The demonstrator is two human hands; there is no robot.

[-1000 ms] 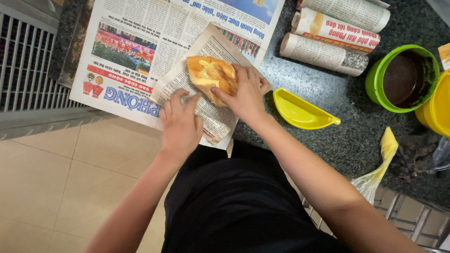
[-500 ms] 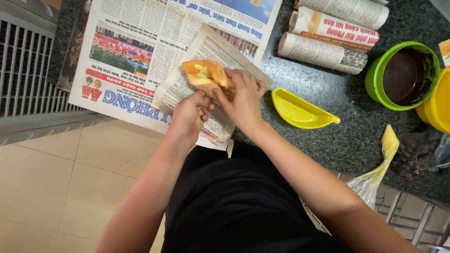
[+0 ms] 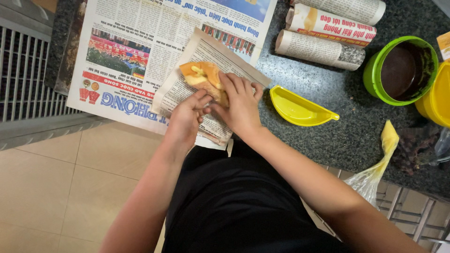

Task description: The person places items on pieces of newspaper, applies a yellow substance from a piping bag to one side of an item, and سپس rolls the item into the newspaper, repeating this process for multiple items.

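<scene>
A filled bread roll (image 3: pixel 201 76), golden with yellow filling, lies on a small sheet of newspaper (image 3: pixel 206 51) at the counter's front edge. My right hand (image 3: pixel 239 105) rests over the roll's near end, fingers spread across it. My left hand (image 3: pixel 187 117) touches the roll's lower side with its fingertips, just beside my right hand. Part of the roll is hidden under my fingers.
A large open newspaper (image 3: pixel 140 56) covers the dark speckled counter (image 3: pixel 347 131). Two paper-wrapped rolls (image 3: pixel 323 35) lie at the back. A yellow half-moon mould (image 3: pixel 297 107), a green cup (image 3: pixel 403 70), a yellow container (image 3: pixel 436 96) and a plastic bag (image 3: pixel 379 159) sit right.
My left hand has slid up from the paper's lower edge to the roll. My right hand has stayed on the roll, which shifted slightly.
</scene>
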